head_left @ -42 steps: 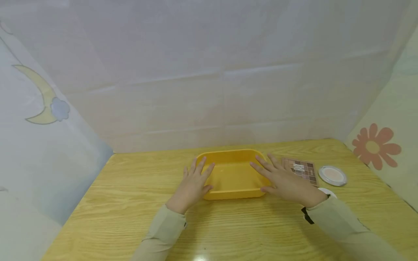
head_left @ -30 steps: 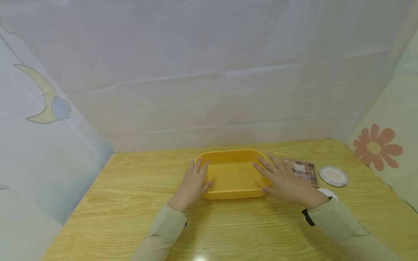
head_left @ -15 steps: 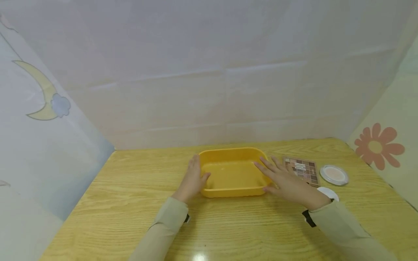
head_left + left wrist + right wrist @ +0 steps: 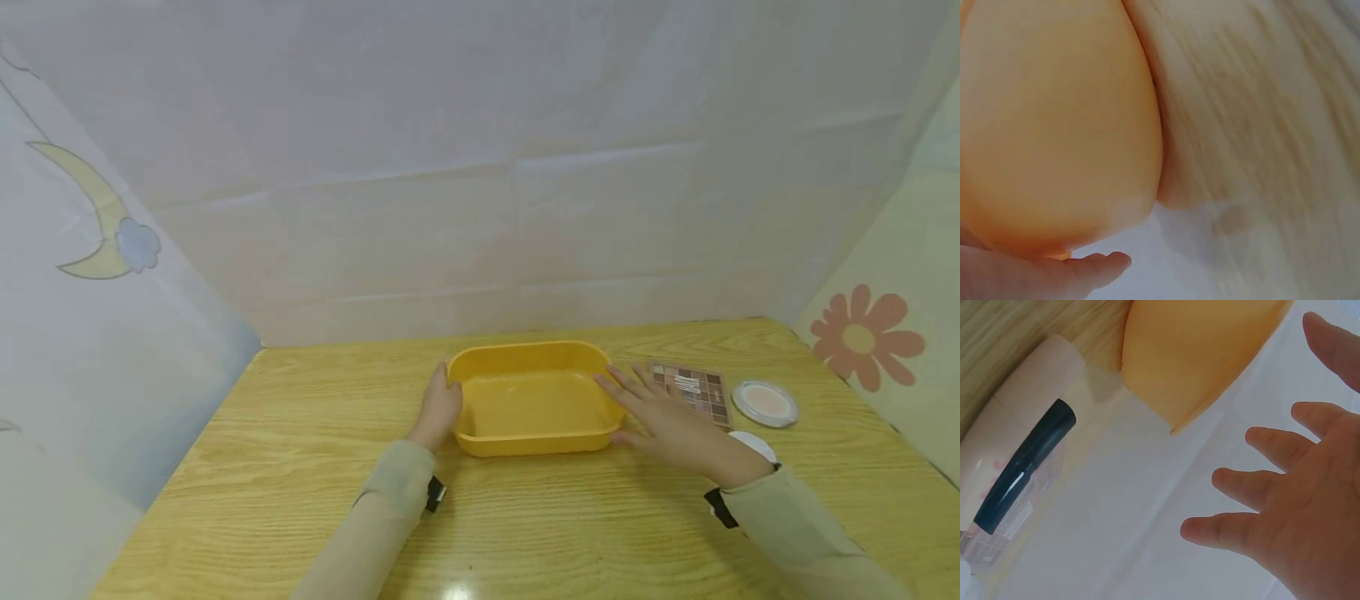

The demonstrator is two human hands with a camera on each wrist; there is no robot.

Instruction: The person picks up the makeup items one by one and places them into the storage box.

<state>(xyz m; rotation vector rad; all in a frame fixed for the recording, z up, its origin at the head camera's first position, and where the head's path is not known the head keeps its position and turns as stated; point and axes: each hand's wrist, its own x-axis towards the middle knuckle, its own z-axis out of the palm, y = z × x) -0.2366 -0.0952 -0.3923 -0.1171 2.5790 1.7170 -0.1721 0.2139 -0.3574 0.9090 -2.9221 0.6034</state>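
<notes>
Gripping yellow tray (image 4: 536, 404) at left end: left hand (image 4: 437, 410), closed on side. Right hand (image 4: 671, 427), fingers spread, holding nothing, near right end; checkered palette (image 4: 697, 393) just beside.

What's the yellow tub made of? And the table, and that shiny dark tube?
Yellow tub: probably smooth plastic with a soft sheen; it's evenly colored with rounded, molded-looking corners.
Table: looks like wood, with streaky grain, but could be a printed top; a bright spot suggests slight gloss.
Dark tube: maybe glossy plastic, judging by its bright glints, but painted metal could look alike.
</notes>
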